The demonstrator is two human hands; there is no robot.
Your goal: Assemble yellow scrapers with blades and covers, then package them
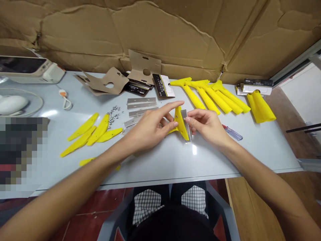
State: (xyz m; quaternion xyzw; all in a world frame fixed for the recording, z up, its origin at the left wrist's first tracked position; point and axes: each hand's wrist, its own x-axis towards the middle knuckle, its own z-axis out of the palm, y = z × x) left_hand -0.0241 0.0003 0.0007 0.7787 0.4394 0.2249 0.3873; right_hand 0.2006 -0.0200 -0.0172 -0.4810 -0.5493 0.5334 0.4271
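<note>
My left hand (151, 130) is closed on a yellow plastic scraper handle (181, 122), whose wide head stands up on edge between my hands. The index finger reaches along its top and the thumb presses its near face. Beside that head, on the right, my right hand (210, 129) pinches a thin metal blade (186, 125) between thumb and fingers. The blade lies close against the head; whether it is fully seated I cannot tell. More metal blades (141, 100) lie left of my hands, some partly covered by my left hand. A screwdriver (233, 133) rests by my right wrist.
Small screws (114, 117) are scattered beside several yellow plates (82, 140) on the left. Yellow handles (215, 97) line the back right, near a packaged yellow piece (260, 105). Opened cardboard packaging (107, 80) stands at the back. A cardboard wall (160, 33) closes off the rear.
</note>
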